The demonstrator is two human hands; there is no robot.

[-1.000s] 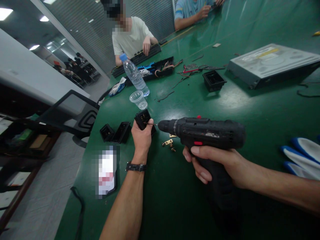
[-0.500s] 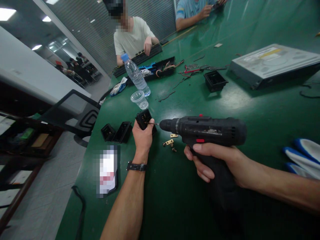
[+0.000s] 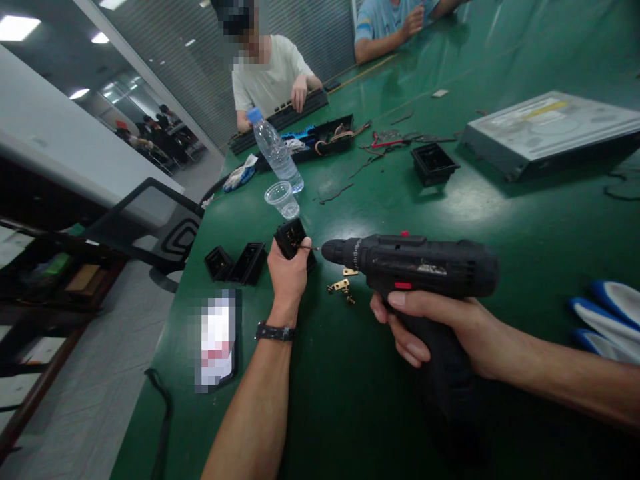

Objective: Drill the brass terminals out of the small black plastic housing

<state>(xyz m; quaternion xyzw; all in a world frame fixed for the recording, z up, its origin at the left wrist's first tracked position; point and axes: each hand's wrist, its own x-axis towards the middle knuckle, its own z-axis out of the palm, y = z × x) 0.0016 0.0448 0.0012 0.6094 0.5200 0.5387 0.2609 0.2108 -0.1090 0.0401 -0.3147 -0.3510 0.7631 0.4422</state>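
Across the surface (image 3: 350, 380), an arm of the person in blue (image 3: 383, 23) has swung outward since the earlier frame, while both nearer hands keep nearly the same pose around their things. Closed around a small black box (image 3: 290, 235), the left hand (image 3: 289, 270) has its thumb pressed at the box's side, just beside the thin bit (image 3: 311, 249). That bit runs from the drill (image 3: 425, 263) to the box's open face; whether its tip touches anything inside is too small to tell. Fingers curled and thumb laid along the side, the right hand (image 3: 455, 323) grasps the drill's grip — whether the trigger is pressed, I cannot tell. Scuffed dark plastic covers the drill's rounded body, with red switches and a ribbed collar behind a blunt chuck.

Below the chuck lie flat, holed brass plates (image 3: 342, 285) and small screws (image 3: 349, 298). Left of the left hand sit two hollow black trays (image 3: 235, 265), matte and angular, near a phone (image 3: 219, 343). Beyond the box, a clear ridged cup (image 3: 283, 200) stands beside a blue-capped bottle (image 3: 276, 157) — both thin, glossy plastic.
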